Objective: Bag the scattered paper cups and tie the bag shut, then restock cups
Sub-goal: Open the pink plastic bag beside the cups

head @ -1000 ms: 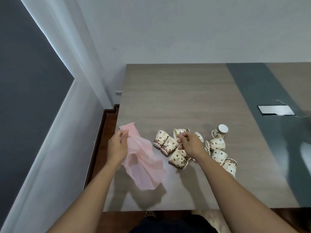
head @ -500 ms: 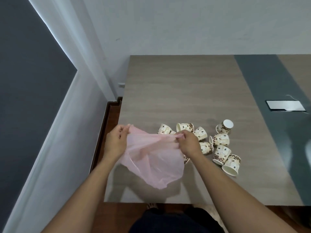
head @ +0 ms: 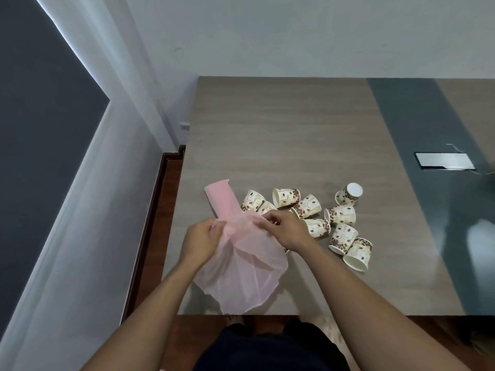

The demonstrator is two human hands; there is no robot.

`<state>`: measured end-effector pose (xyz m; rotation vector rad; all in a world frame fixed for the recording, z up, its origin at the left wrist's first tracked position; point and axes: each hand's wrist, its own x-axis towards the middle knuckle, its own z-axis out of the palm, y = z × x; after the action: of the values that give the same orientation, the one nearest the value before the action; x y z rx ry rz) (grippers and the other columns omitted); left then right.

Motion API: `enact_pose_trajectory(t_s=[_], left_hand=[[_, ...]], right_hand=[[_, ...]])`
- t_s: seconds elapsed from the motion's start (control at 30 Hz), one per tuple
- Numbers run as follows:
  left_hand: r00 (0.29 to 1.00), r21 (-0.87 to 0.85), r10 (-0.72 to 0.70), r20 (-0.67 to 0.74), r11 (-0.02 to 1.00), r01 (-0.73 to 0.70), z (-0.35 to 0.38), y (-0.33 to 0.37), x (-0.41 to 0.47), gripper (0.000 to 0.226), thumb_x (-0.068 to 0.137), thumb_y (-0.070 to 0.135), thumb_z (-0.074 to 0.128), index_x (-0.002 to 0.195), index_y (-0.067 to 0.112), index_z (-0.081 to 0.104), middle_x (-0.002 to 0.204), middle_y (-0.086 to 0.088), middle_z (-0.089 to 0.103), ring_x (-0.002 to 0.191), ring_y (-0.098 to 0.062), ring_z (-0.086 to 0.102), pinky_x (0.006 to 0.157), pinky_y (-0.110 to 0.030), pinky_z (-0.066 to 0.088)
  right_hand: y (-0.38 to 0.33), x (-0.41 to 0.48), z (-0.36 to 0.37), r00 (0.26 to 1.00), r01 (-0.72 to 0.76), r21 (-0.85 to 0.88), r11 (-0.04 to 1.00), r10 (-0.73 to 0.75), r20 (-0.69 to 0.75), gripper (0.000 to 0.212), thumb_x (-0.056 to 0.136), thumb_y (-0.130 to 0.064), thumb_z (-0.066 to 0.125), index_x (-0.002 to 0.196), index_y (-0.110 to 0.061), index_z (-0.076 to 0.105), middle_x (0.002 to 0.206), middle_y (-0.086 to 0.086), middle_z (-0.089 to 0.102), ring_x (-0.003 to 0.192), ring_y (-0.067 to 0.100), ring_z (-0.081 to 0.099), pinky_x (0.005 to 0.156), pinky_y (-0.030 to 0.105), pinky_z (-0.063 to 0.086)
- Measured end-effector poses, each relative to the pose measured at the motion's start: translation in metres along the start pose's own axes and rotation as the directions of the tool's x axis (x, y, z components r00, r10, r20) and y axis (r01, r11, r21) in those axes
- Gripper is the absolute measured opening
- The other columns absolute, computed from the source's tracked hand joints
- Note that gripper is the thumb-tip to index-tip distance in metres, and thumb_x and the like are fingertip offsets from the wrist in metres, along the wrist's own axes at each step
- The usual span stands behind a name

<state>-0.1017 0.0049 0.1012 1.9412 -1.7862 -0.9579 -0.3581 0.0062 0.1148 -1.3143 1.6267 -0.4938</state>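
Note:
A thin pink plastic bag [head: 242, 271] hangs over the near part of the wooden table [head: 281, 145]. My left hand [head: 199, 241] pinches its top edge on the left. My right hand [head: 285, 228] pinches the same edge on the right, and the two hands are close together. A folded pink strip of the bag [head: 221, 198] lies flat on the table beyond my hands. Several paper cups [head: 340, 214] printed with coffee beans lie scattered on their sides to the right of the bag. My right hand hides parts of some cups.
A dark grey band [head: 417, 162] runs down the table's right side, with a flat white device [head: 443, 159] and a thin cable on it. The table's left edge drops to a wooden floor [head: 158, 210] beside a white wall. The near edge is just in front of my body.
My hands, which stretched the bag's mouth wide half a second ago, have come close together, bunching the top edge. One folded part of the bag now lies on the table.

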Motion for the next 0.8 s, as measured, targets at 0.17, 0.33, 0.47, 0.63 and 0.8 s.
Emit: enact_pose_trajectory(t_s=[0.17, 0.33, 0.47, 0.63, 0.8], left_hand=[[0.955, -0.11, -0.238, -0.175, 0.969, 0.221, -0.008, 0.006, -0.006, 0.046, 0.113, 0.031, 0.046, 0.075, 0.013, 0.064, 0.072, -0.003, 0.066, 0.066, -0.021, 0.061, 0.058, -0.031, 0.043], [0.939, -0.261, -0.305, -0.156, 0.93, 0.259, -0.013, 0.008, -0.01, 0.046, 0.115, 0.038, 0.048, 0.09, 0.011, 0.075, 0.084, -0.004, 0.073, 0.076, -0.02, 0.069, 0.06, -0.03, 0.049], [0.942, -0.327, -0.323, -0.093, 0.903, 0.277, -0.013, 0.005, -0.017, 0.044, 0.115, 0.043, 0.047, 0.101, 0.016, 0.079, 0.096, -0.004, 0.077, 0.088, -0.021, 0.072, 0.068, -0.032, 0.052], [0.938, -0.394, -0.321, -0.133, 0.885, 0.247, -0.025, 0.0, -0.024, 0.044, 0.116, 0.042, 0.049, 0.103, 0.015, 0.081, 0.096, 0.002, 0.081, 0.093, -0.014, 0.074, 0.074, -0.032, 0.055], [0.925, -0.412, -0.355, -0.136, 0.869, 0.273, -0.03, 0.002, -0.033, 0.045, 0.115, 0.044, 0.051, 0.096, 0.018, 0.081, 0.088, 0.007, 0.081, 0.085, -0.007, 0.073, 0.074, -0.028, 0.055]], right_hand=[[0.056, 0.003, -0.012, 0.992, -0.107, -0.171, 0.979, 0.094, -0.081, 0.059, 0.102, -0.072, 0.055, 0.096, -0.017, 0.073, 0.095, -0.002, 0.075, 0.09, 0.02, 0.069, 0.08, 0.036, 0.05], [0.087, 0.015, 0.005, 0.998, -0.057, -0.346, 0.937, 0.058, -0.007, 0.057, 0.106, -0.035, 0.069, 0.156, -0.013, 0.053, 0.154, 0.014, 0.055, 0.14, 0.032, 0.058, 0.118, 0.041, 0.045], [0.098, 0.024, 0.033, 0.996, -0.05, -0.461, 0.886, 0.078, 0.041, 0.066, 0.109, -0.042, 0.059, 0.169, -0.03, 0.035, 0.169, 0.014, 0.036, 0.146, 0.036, 0.054, 0.115, 0.049, 0.049], [0.115, 0.031, 0.052, 0.971, -0.099, -0.533, 0.841, 0.199, 0.133, 0.07, 0.104, -0.041, 0.066, 0.167, -0.04, 0.032, 0.161, 0.019, 0.036, 0.131, 0.042, 0.063, 0.11, 0.055, 0.055], [0.12, 0.023, 0.057, 0.976, -0.092, -0.556, 0.826, 0.186, 0.115, 0.056, 0.099, -0.048, 0.068, 0.147, -0.036, 0.039, 0.138, 0.016, 0.052, 0.11, 0.04, 0.069, 0.093, 0.051, 0.06]])
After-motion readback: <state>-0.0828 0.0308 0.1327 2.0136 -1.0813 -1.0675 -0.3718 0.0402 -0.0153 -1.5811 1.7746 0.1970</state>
